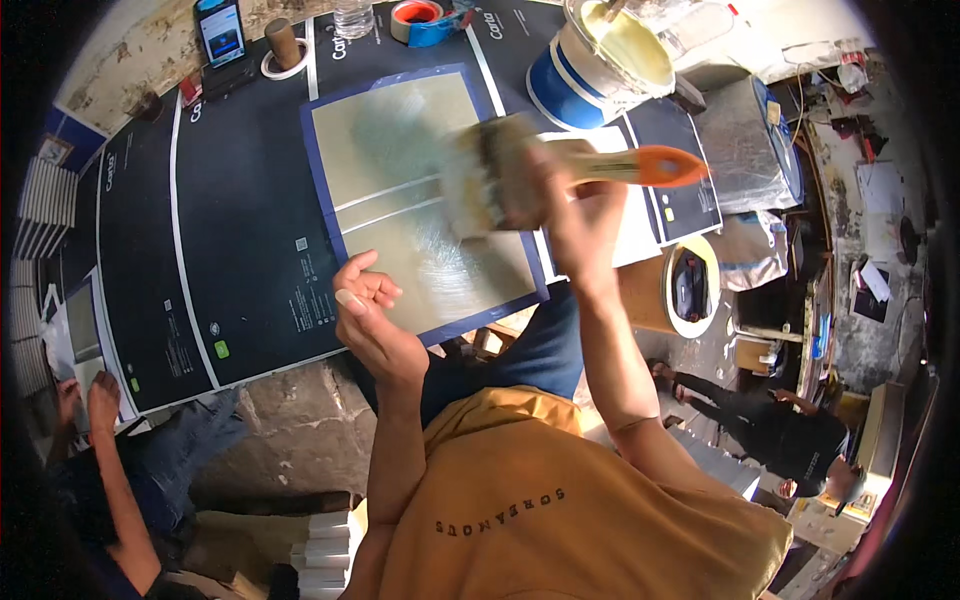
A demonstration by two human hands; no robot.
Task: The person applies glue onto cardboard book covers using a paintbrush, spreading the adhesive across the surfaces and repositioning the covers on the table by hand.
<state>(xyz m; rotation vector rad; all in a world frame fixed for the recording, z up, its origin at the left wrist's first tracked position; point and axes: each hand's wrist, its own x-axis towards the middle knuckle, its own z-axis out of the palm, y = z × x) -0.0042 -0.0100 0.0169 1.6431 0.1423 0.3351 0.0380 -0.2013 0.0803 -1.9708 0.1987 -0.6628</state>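
Walls: 2 in view. The rear wall (150, 45), upper left, is beige and brown with flaking, stained paint. The right-hand wall (845, 210) is mottled grey; white sheets (880, 188) show against it. Furniture: 1 table with a black top (250, 190) marked by white stripes; 1 wooden shelving unit (815, 290) along the right-hand wall. Floor (285, 425): brown-grey, rough, stained below the table edge. Light: bright, washing out the upper-right area.
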